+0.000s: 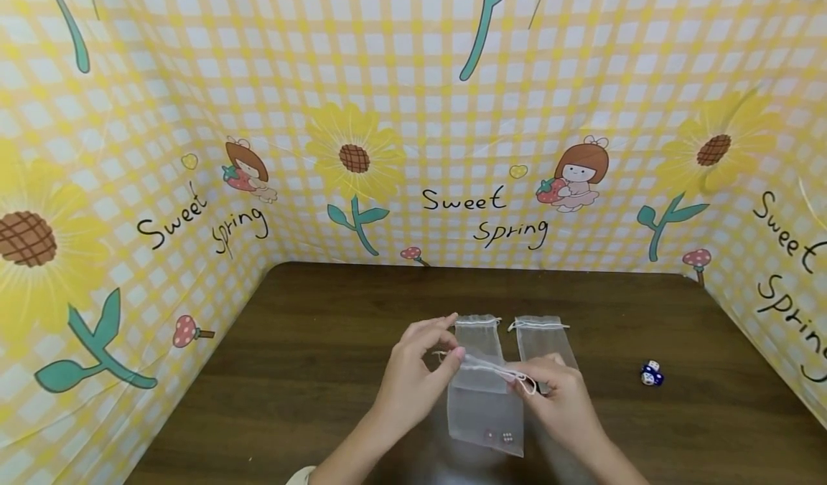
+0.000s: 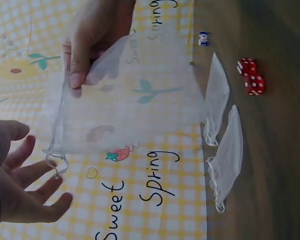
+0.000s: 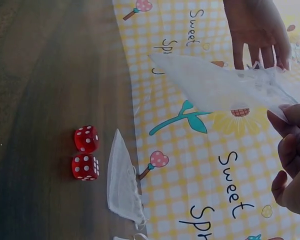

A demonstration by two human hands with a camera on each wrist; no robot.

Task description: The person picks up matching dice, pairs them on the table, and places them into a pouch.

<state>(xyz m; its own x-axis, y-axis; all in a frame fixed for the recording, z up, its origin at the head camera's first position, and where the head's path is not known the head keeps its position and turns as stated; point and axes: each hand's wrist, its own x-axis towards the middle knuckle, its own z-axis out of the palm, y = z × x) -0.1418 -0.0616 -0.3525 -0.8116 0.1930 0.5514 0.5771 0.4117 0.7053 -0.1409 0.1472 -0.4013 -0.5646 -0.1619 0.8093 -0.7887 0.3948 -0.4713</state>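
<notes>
Bag in hand: a sheer white rectangular mesh drawstring bag (image 1: 484, 417) hangs between the hands, above the dark brown wooden table (image 1: 291, 399).
Right hand (image 1: 561, 390): thumb and finger pinch one end of the bag's mouth.
Left hand (image 1: 412, 372): fingers spread apart at the opposite end; whether a tip touches the mesh, I cannot tell.
Mouth: the step seems to be working it open; a firm right pinch, with left fingertips slipped between the layers and parted gently, should spare the thin mesh.
White looped cord (image 2: 56, 164): best left slack, since a tug could cinch the mouth.
Two red translucent dice with white pips (image 3: 86, 152): through the mesh, the head view makes them look bagged; both wrist views show them on the table.
</notes>
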